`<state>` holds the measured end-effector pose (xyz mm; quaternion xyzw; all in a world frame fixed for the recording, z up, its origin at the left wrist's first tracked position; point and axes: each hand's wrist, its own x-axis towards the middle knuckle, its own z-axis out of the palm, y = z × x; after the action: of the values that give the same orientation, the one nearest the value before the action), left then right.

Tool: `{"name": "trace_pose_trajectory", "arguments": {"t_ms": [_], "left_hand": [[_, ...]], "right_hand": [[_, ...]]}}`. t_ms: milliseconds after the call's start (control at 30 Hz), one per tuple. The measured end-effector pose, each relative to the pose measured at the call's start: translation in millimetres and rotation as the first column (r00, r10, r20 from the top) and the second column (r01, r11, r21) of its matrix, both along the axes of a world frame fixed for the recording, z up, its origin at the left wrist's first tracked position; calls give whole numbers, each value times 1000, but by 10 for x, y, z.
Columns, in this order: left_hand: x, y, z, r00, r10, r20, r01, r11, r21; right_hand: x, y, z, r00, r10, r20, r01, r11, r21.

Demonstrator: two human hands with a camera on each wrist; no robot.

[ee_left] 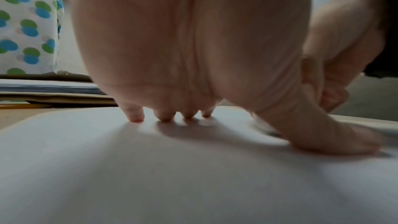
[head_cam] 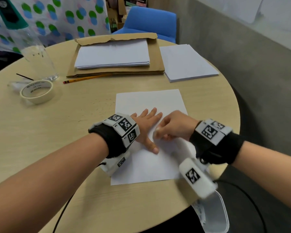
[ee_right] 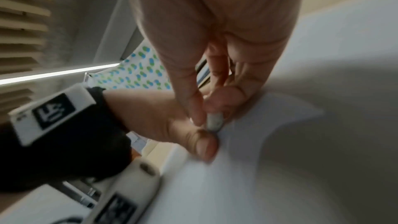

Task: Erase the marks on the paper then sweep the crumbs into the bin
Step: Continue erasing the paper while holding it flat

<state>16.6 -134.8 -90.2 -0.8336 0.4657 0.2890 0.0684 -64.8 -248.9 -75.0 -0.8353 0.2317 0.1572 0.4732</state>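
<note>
A white sheet of paper (head_cam: 149,101) lies on the round wooden table (head_cam: 57,132) in front of me. My left hand (head_cam: 145,126) presses flat on it, fingers spread and straight; in the left wrist view its fingertips (ee_left: 135,117) and thumb touch the paper (ee_left: 150,176). Just to its right, my right hand (head_cam: 173,126) pinches a small pale eraser (head_cam: 155,132) between thumb and fingers. The eraser (ee_right: 214,122) has its end down on the paper (ee_right: 247,168), close to my left thumb. No marks show plainly on the sheet. A white bin (head_cam: 215,216) sits below the table's near right edge.
Small dark specks (head_cam: 97,105) lie scattered on the table left of the sheet. A tape roll (head_cam: 36,91), a pencil (head_cam: 84,79) and a clear plastic vessel (head_cam: 39,59) stand at the left. A brown envelope with stacked paper (head_cam: 114,54) and another paper stack (head_cam: 188,63) lie behind.
</note>
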Motion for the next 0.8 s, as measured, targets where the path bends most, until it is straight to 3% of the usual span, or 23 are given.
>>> {"name": "trace_pose_trajectory", "arguments": {"t_ms": [67, 233, 367, 433, 600, 800], "left_hand": [[7, -7, -3, 1000, -2, 8, 2, 1000, 4], [-3, 13, 19, 1000, 6, -19, -6, 1000, -16], [-7, -1, 8, 1000, -7, 11, 7, 1000, 8], [-6, 0, 4, 1000, -7, 13, 7, 1000, 10], [-4, 24, 8, 1000, 7, -13, -7, 1000, -24], [-9, -3, -9, 1000, -11, 15, 11, 1000, -7]], "right_hand": [[-37, 13, 3, 998, 40, -50, -38, 999, 32], [181, -208, 62, 983, -174, 56, 176, 984, -38], [-38, 55, 6, 999, 28, -25, -27, 999, 46], [-16, 2, 20, 998, 43, -54, -40, 998, 42], [196, -236, 59, 983, -171, 69, 175, 983, -51], [-5, 27, -17, 998, 62, -27, -61, 998, 31]]}}
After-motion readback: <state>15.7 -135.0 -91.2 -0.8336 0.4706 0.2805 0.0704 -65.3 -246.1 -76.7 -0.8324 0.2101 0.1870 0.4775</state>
